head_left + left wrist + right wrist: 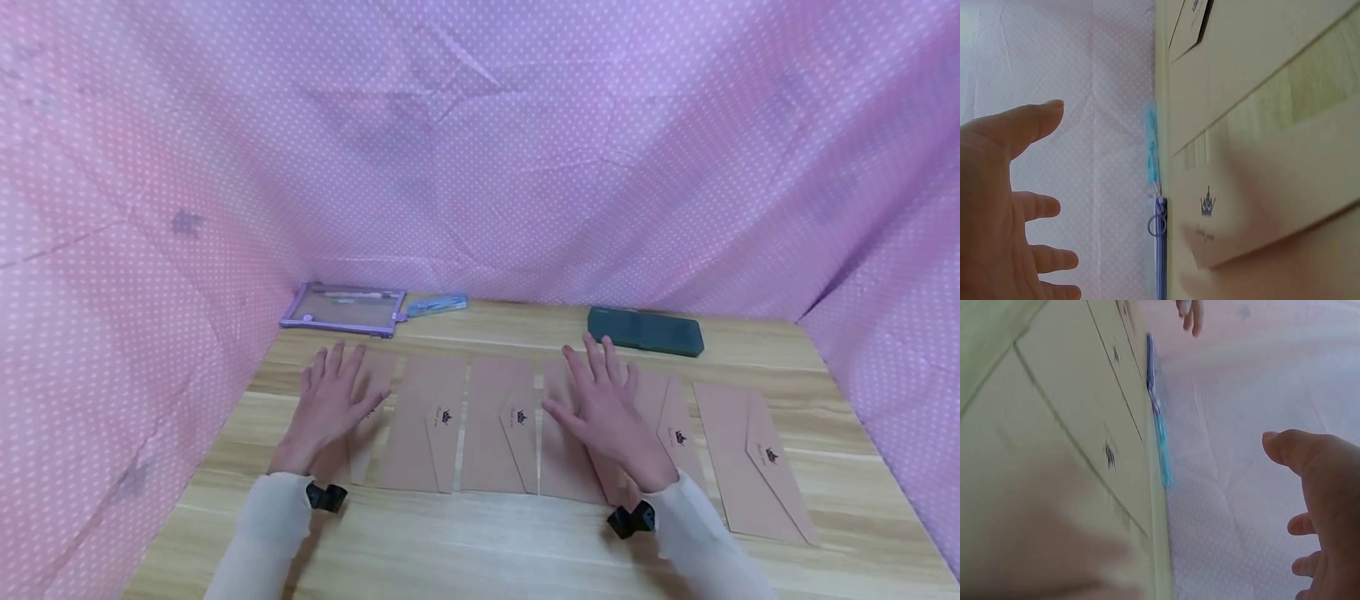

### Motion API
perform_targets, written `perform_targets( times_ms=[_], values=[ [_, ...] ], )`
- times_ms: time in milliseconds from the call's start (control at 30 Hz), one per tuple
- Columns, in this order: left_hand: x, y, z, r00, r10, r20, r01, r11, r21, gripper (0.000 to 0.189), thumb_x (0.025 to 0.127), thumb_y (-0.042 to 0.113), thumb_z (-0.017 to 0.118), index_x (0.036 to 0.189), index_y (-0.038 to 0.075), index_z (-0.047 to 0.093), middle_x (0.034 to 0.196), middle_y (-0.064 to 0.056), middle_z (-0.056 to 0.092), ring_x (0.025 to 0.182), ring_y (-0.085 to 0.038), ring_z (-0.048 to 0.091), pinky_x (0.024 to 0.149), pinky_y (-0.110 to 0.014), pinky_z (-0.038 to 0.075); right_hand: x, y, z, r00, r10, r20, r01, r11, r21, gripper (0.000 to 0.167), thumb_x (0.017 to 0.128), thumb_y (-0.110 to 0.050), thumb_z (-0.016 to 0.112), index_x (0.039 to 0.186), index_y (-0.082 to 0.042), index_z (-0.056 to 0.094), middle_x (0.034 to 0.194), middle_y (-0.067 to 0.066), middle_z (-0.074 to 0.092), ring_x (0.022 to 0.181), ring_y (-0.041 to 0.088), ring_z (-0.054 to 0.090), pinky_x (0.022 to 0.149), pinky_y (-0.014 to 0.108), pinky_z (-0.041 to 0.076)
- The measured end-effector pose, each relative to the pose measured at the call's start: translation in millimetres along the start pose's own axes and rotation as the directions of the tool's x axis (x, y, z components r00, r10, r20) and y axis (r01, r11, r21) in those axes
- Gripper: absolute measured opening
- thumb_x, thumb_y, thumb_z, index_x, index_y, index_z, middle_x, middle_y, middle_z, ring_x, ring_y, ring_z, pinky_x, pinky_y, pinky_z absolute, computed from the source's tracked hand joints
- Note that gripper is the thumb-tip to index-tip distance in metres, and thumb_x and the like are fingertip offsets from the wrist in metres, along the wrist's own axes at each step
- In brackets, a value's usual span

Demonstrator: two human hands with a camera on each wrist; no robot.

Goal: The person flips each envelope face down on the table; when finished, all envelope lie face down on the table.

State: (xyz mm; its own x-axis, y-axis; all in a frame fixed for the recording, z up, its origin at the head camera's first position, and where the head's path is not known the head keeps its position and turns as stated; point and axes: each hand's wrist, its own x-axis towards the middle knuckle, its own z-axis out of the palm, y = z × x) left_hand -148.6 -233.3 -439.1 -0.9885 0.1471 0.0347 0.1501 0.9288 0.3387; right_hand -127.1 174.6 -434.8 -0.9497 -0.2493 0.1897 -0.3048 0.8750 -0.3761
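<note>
Several pinkish-brown paper envelopes [422,425] lie in a row across the wooden table, their pointed flaps printed with a dark crown and small writing. Over the leftmost envelope [383,372] my left hand [324,410] hovers, fingers spread and holding nothing; its shadow falls on the paper in the left wrist view. My right hand [611,412], likewise spread and holding nothing, is above two envelopes right of the middle, covering part of each. The rightmost envelope [731,454] lies slightly angled and fully visible.
Along the back edge are a purple-edged see-through zip pouch [348,308] with pens inside, a small blue packet [438,305] beside it, and a dark green case [647,332] at the right. Pink dotted cloth [480,167] hangs around the table [450,550].
</note>
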Motion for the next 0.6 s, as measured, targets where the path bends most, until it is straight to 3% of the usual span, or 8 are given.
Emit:
perform_targets(
  times_ms=[267,600],
  values=[
    [4.1,-14.8,-3.0,0.999,-0.025,0.023,0.025,1.0,-0.018,0.086,0.095,0.053,0.056,0.158,0.005,0.022,0.162,-0.034,0.014,0.147,-0.06,0.009,0.113,-0.078,0.012,8.6,-30.7,17.6,0.999,-0.047,-0.003,0.047,0.999,0.012,0.085,0.088,-0.054,0.066,0.154,-0.012,0.035,0.168,0.018,0.016,0.155,0.044,0.006,0.111,0.08,0.01],
    [7.0,-30.4,0.4,0.997,-0.068,0.047,0.071,0.996,-0.057,0.087,0.096,0.053,0.055,0.158,0.005,0.02,0.162,-0.035,0.015,0.146,-0.061,0.01,0.113,-0.079,0.011,13.0,-63.5,35.2,0.994,-0.094,0.053,0.094,0.996,0.008,0.082,0.09,-0.058,0.062,0.155,-0.016,0.034,0.168,0.016,0.018,0.155,0.044,0.012,0.112,0.079,0.014]
  ],
)
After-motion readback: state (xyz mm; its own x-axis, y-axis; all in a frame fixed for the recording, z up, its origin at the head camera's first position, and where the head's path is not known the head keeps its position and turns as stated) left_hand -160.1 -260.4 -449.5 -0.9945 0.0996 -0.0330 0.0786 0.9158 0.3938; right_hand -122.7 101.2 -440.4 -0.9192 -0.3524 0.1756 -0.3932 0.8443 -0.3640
